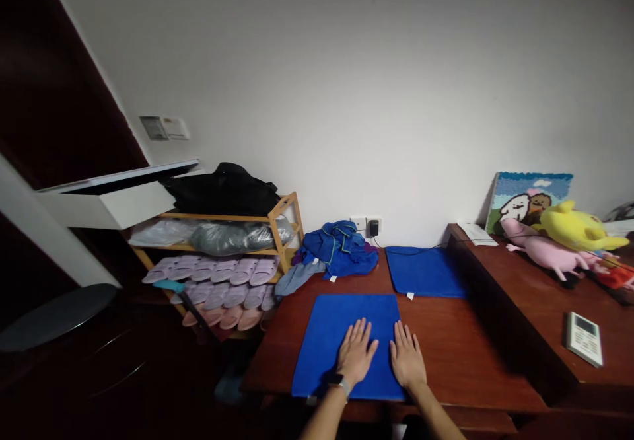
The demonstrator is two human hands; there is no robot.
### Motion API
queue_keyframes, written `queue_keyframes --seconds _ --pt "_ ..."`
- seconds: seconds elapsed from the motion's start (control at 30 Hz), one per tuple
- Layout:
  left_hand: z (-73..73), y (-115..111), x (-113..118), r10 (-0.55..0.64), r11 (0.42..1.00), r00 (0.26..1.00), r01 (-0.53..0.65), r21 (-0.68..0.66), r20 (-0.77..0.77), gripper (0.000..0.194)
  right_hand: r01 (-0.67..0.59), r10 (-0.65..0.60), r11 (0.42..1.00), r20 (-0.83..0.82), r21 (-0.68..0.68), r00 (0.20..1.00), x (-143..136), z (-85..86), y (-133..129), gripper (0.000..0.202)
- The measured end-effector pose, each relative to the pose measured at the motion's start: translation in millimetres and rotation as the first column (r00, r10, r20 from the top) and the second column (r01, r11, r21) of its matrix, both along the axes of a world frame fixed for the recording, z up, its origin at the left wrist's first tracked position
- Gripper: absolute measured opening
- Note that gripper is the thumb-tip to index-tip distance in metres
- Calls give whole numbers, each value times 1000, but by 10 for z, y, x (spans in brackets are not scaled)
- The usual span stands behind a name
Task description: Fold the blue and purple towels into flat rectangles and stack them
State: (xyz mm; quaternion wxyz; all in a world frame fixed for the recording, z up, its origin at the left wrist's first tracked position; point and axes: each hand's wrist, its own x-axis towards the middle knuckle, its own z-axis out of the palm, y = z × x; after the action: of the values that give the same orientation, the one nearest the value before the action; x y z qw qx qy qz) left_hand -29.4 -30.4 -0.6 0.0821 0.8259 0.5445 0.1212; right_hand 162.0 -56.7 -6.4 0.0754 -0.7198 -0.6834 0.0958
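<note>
A blue cloth [321, 341] lies spread flat on the wooden table [465, 341], its near edge close to the table's front. My left hand [355, 353], with a watch at the wrist, rests flat on the middle of this cloth, fingers stretched out. At the cloth's right edge, my right hand [407, 354] lies palm down with its fingers extended, partly over the bare wood. Behind, to the right, is another flat blue cloth [426, 271]. A crumpled heap of blue cloths [341, 248] sits at the back left, with a greyish cloth [300, 276] beside it.
Left of the table stands a wooden rack [277, 235] with several slippers [222, 270] and a black bag [228, 189]. A plug [374, 227] with a cable is in the wall socket. The raised surface at right holds plush toys [569, 225] and a white calculator-like device [584, 339].
</note>
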Motion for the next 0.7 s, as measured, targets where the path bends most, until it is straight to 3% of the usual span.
queue_keyframes --seconds 0.13,0.23,0.37,0.53,0.7 --pt "-19 -28 -944 247 969 965 -247 16 -83 78 17 -17 1000 4 -7 1000 -24 10 -5 67" --pt "-61 -76 -1402 324 946 940 -320 52 -106 80 19 -19 1000 6 -5 1000 -29 18 -22 66" --pt "-113 -118 -1515 326 945 940 -320 69 -98 81 16 -16 999 -6 -40 1000 -12 79 5 65" --pt "-128 -96 -1513 319 947 941 -314 61 -116 81 18 -17 999 -29 32 999 -20 226 229 64" --pt "-195 -10 -1589 319 946 937 -304 116 -142 82 24 -25 999 -36 -23 999 -71 146 424 67"
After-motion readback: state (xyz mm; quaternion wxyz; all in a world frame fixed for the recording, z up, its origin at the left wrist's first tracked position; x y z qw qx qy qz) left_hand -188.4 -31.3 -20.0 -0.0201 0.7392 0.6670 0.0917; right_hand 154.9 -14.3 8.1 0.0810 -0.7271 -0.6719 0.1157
